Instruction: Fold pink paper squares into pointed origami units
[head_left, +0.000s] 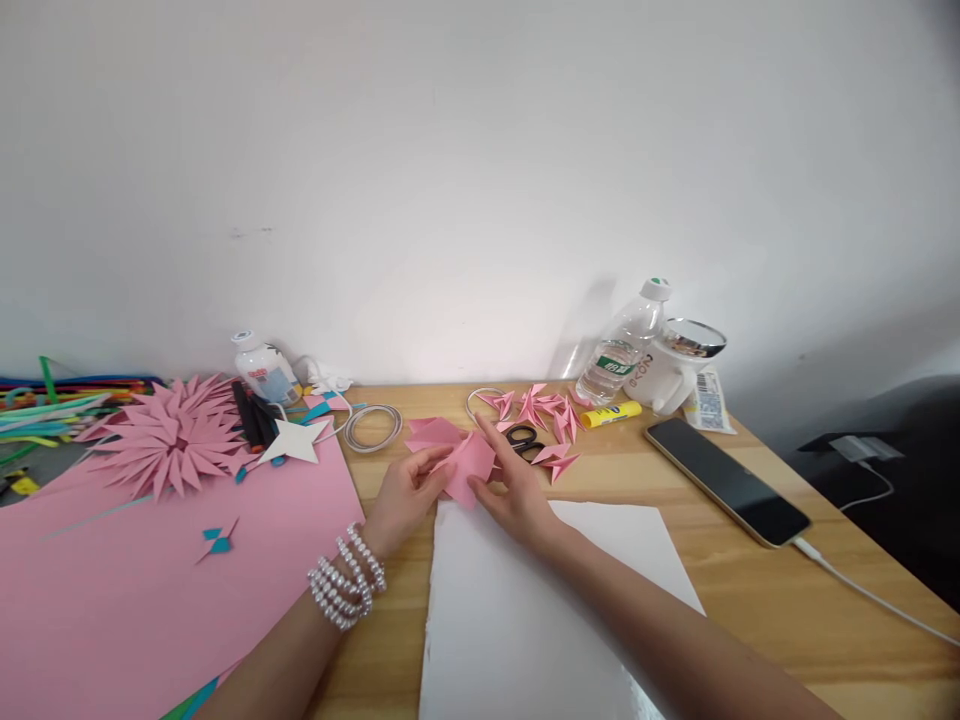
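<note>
Left hand (405, 492), pearl-braceleted, pinches the near-left edge of a pink paper square (471, 466); right hand (514, 482) pins the square's right side, index finger extended along it. Square: held between both hands, just above the far edge of a white sheet (525, 600), one corner pointing far, both hands equally near. Further pink squares (431, 432) lie just beyond on the left. Folded pink pieces (536, 405), scissors (525, 438) and glue stick (611, 413): far right. Containers: one clear bottle (622, 350), capped, contents cannot be told.

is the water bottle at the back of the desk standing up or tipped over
Tipped: the water bottle leans at a slant against the white jug, cap pointing up and right.
</note>
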